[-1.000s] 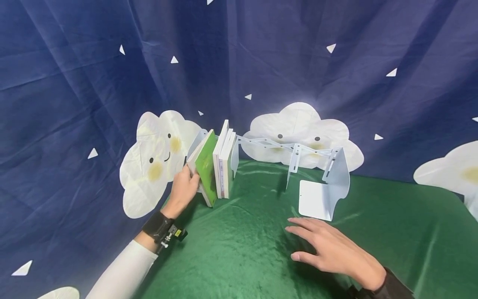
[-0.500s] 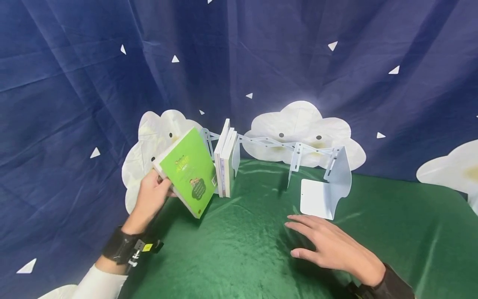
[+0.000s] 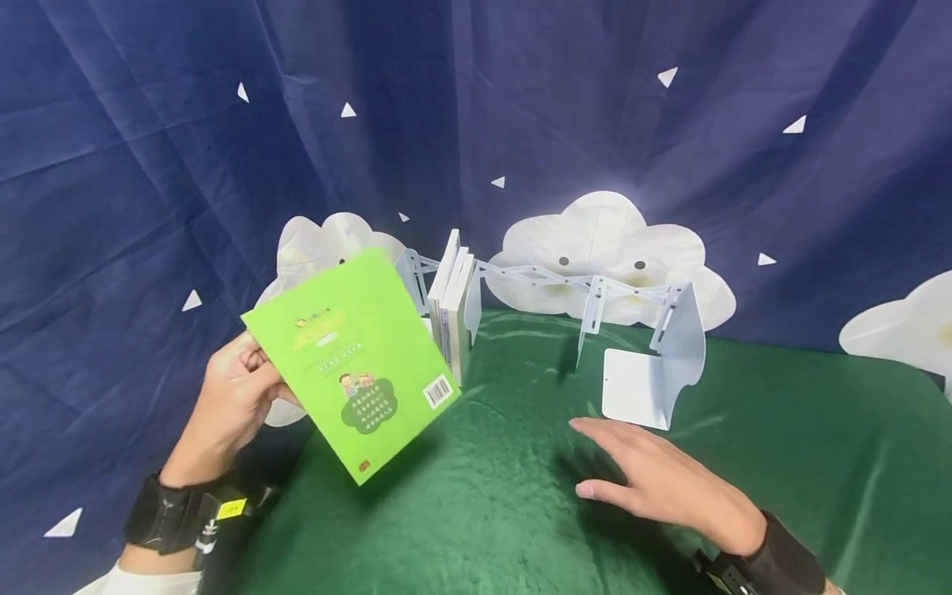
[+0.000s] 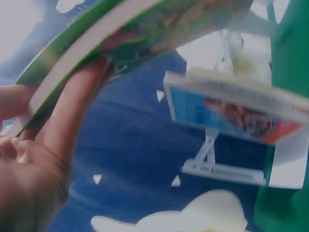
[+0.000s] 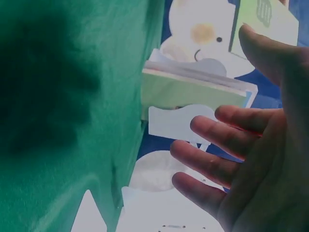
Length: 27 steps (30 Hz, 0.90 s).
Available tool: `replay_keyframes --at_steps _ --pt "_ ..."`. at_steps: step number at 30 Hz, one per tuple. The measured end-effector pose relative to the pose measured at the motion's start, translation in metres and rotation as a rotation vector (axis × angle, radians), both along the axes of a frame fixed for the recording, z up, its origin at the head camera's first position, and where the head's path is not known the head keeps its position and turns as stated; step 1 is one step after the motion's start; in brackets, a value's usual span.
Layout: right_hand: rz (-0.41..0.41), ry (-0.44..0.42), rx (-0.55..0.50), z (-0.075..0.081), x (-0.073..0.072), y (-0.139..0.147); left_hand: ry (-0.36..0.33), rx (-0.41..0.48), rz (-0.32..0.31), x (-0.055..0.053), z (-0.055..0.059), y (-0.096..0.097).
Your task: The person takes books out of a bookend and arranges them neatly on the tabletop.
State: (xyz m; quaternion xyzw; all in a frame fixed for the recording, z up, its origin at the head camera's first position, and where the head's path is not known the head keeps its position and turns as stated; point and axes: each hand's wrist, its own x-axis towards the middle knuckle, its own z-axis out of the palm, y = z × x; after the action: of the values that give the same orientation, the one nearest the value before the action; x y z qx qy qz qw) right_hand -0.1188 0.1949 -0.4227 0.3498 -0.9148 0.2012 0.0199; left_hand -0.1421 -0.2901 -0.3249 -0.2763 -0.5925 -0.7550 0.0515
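A bright green book (image 3: 357, 355) is tilted in the air at the left of the head view, its back cover and barcode facing the camera. My left hand (image 3: 238, 397) grips it by its left edge, thumb on the near cover. In the left wrist view that hand (image 4: 53, 130) pinches the book (image 4: 72, 63) between thumb and fingers. Several upright books (image 3: 452, 306) stand in a white expanding bookend rack (image 3: 684, 355). My right hand (image 3: 662, 479) hovers in front of the rack's right end, fingers extended, holding nothing; the right wrist view shows the fingers spread (image 5: 212, 140).
A green cloth (image 3: 506, 496) covers the table. Behind it hangs a dark blue curtain (image 3: 565, 124) with white clouds and triangles. The rack's middle divider (image 3: 591, 318) and lattice bar (image 3: 528, 277) stretch between its two ends.
My left hand has drawn the green book out of the rack's left end and moved it left and nearer, turning its cover toward the head camera. The right hand has barely moved.
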Motion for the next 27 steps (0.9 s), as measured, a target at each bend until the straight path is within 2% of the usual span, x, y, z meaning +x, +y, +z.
replay_keyframes --at_steps 5,11,16,22,27 --pt "-0.048 -0.111 -0.051 0.005 0.002 0.001 -0.026 0.026 -0.139 -0.002 0.0 0.024" --pt "-0.018 -0.221 -0.177 0.009 0.001 0.004 -0.021 0.002 -0.269 -0.004 -0.004 0.054" --pt "0.006 -0.298 -0.269 0.009 0.0 0.006 -0.004 -0.047 -0.323 -0.004 -0.01 0.074" --pt "0.077 -0.351 -0.356 0.01 -0.001 0.008 -0.031 -0.109 -0.35 -0.008 -0.019 0.1" --pt "0.105 -0.484 -0.451 0.009 0.003 0.007 -0.073 -0.131 -0.408 -0.011 -0.031 0.116"
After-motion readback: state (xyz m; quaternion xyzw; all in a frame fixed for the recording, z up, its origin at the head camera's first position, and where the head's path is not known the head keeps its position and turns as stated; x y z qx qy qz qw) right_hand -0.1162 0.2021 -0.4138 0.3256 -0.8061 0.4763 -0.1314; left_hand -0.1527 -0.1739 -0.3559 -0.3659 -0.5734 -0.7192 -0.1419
